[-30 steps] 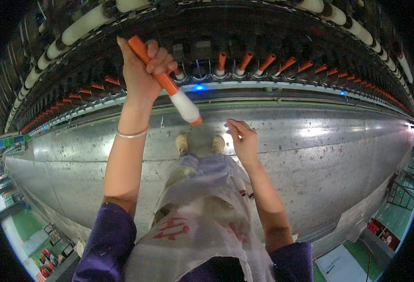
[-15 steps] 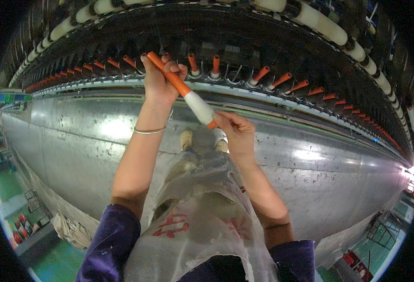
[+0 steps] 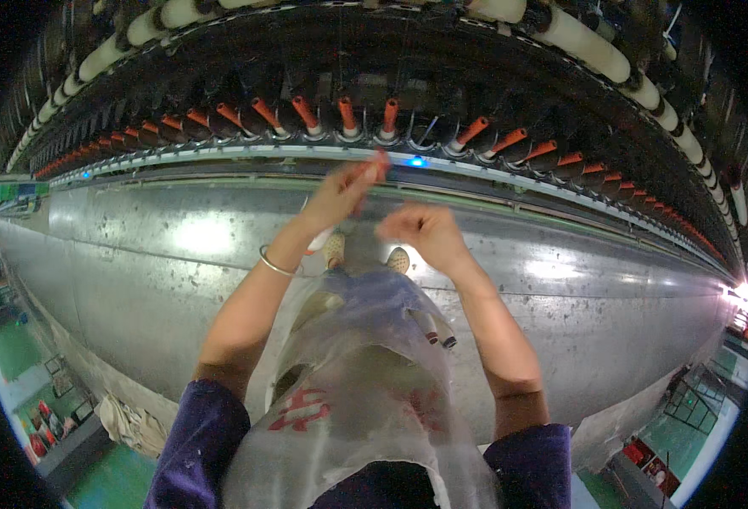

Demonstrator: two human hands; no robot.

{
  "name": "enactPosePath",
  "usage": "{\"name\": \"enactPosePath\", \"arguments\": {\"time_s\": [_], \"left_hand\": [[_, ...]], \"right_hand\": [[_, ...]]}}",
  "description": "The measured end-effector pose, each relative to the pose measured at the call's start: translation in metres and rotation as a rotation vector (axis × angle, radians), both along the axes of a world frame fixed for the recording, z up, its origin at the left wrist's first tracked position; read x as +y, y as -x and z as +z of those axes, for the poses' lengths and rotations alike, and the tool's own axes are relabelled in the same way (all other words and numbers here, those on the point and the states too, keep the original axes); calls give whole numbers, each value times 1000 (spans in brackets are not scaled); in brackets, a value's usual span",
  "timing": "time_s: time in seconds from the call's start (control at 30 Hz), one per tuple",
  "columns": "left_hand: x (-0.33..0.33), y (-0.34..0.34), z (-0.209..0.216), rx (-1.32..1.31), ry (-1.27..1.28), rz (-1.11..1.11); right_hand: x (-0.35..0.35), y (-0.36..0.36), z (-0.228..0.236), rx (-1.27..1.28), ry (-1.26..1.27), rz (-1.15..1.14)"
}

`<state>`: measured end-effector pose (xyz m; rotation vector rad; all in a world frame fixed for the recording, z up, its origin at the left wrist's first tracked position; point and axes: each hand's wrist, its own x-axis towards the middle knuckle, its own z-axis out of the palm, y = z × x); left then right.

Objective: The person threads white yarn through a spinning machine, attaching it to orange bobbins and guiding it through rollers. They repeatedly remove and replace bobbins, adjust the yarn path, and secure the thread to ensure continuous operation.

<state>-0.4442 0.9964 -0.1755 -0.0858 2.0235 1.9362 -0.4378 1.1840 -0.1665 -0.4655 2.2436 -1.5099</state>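
My left hand (image 3: pixel 340 202), a bangle on its wrist, is closed round a yarn bobbin. The bobbin's orange end (image 3: pixel 379 163) pokes out above the fingers, blurred, and a bit of white yarn (image 3: pixel 320 240) shows below the palm. Just to the right, my right hand (image 3: pixel 429 231) is apart from the bobbin. Its fingers are drawn together and smeared by motion; whatever they pinch is too small to see. Ahead of both hands runs a row of orange bobbins (image 3: pixel 346 114) on a spinning frame, with one bare spindle (image 3: pixel 427 131) among them.
A pale rail (image 3: pixel 246 153) with a small blue light (image 3: pixel 417 162) runs along the spindles. White roving rolls (image 3: pixel 590 51) arch overhead. Below lies a grey metal floor (image 3: pixel 136 229). A translucent apron (image 3: pixel 357 382) covers my front, and a cloth bundle (image 3: pixel 132 424) lies at the lower left.
The bobbin, earlier stretched slanting between both hands, is now in the left hand alone, tipped the other way. My left hand has moved right and down; the right has let go of the bobbin's lower end.
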Motion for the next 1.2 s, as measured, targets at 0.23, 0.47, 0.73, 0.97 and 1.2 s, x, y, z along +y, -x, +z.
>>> {"name": "enactPosePath", "arguments": {"time_s": [0.23, 0.47, 0.73, 0.97, 1.2], "left_hand": [[-139, -41, -50, -509, 764, -702], [-313, -49, -44, -519, 610, 80], [-275, -16, -10, -410, 41, 374], [-284, -21, -63, -383, -44, 510], [-217, 2, -30, -85, -62, 550]], "right_hand": [[60, 58, -82, 256, -482, -865], [4, 85, -120, 449, -457, -330], [8, 104, -111, 155, -976, -29], [4, 60, -134, 444, -528, -479], [-31, 95, -132, -93, 452, -1343]]}}
